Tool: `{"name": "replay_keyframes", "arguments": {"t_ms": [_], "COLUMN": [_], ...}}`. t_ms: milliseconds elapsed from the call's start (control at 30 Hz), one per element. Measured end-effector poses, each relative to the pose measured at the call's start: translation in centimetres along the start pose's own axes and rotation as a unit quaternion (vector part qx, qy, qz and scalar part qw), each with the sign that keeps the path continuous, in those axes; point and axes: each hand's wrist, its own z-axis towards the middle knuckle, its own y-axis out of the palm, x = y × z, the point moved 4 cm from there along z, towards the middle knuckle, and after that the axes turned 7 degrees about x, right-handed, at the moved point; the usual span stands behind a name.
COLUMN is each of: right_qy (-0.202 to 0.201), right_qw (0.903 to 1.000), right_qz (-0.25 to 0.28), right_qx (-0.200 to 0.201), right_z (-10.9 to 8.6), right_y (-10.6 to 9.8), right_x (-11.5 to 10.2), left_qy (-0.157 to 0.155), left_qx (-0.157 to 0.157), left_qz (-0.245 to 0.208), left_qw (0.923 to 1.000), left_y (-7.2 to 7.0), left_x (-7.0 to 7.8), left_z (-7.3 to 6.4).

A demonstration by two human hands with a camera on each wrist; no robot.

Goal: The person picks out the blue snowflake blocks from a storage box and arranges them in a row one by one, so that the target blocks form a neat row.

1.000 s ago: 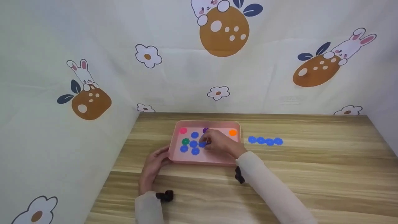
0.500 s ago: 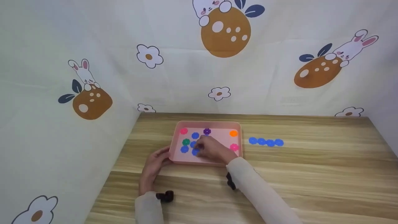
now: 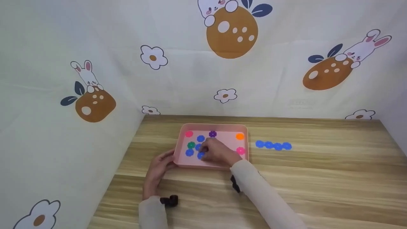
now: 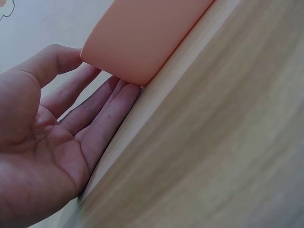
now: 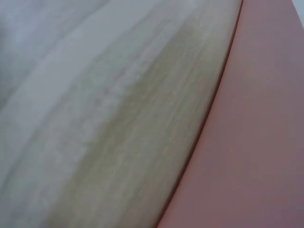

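Note:
Inside the pink tray [image 3: 210,167] lie several small flower-shaped plastic discs. Among them are a blue disc [image 3: 200,138], a green disc [image 3: 191,145], a purple disc [image 3: 212,134], an orange disc [image 3: 239,136] and a pink disc [image 3: 240,150]. My right hand [image 3: 217,152] reaches into the tray with bent fingers over the blue discs. Its fingertips are hidden, so whether it pinches one cannot be seen. At the tray's left corner, my left hand [image 4: 71,123] touches the wall with nearly straight fingers, thumb at the rim and the lower fingers near the base.
To the right of the tray, a row of several blue discs [image 3: 273,145] lies on the wooden table [image 3: 318,178]. A printed cloth [image 3: 184,76] stands behind and along the sides. The right wrist view shows only the tray wall [image 5: 256,118] and tabletop.
My right hand has shifted a little left and toward me inside the tray, uncovering the purple disc and the right-hand pink one. My left hand stays at the corner.

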Motion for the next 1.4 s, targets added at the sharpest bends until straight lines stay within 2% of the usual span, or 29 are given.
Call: {"name": "replay_keyframes", "arguments": {"t_ms": [233, 433, 600, 767, 1000, 1233, 1400], "right_qy": [0.013, 0.003, 0.007, -0.011, -0.011, -0.034, -0.046], "right_qw": [0.9998, 0.9991, 0.9973, 0.9939, 0.9958, 0.9968, 0.9938], "right_qz": [-0.011, -0.041, -0.070, -0.106, -0.086, -0.062, -0.076], "right_qx": [0.003, 0.013, 0.020, 0.029, 0.029, 0.038, 0.066], "right_z": [0.0, 0.0, 0.0, 0.2, -0.1, -0.8, -2.1], "right_y": [0.1, 0.3, 0.2, -0.3, -1.5, -3.4, -4.7], "right_x": [0.2, 0.0, 0.1, 0.0, 0.0, 0.5, 1.2], "left_qy": [0.005, 0.020, 0.009, 0.002, 0.003, -0.004, 0.007], "left_qx": [0.001, -0.012, -0.010, -0.008, -0.007, -0.011, -0.016], "left_qz": [-0.008, -0.031, -0.011, 0.000, 0.009, 0.017, -0.010], "left_qw": [1.0000, 0.9992, 0.9998, 1.0000, 0.9999, 0.9998, 0.9998], "left_y": [0.0, 0.2, 0.3, 0.2, -0.2, -0.2, 0.0], "left_x": [0.0, 0.0, 0.1, 0.2, -0.1, -0.1, 0.2], "left_z": [0.0, 0.1, 0.2, 0.0, -0.2, -0.2, -0.1]}}
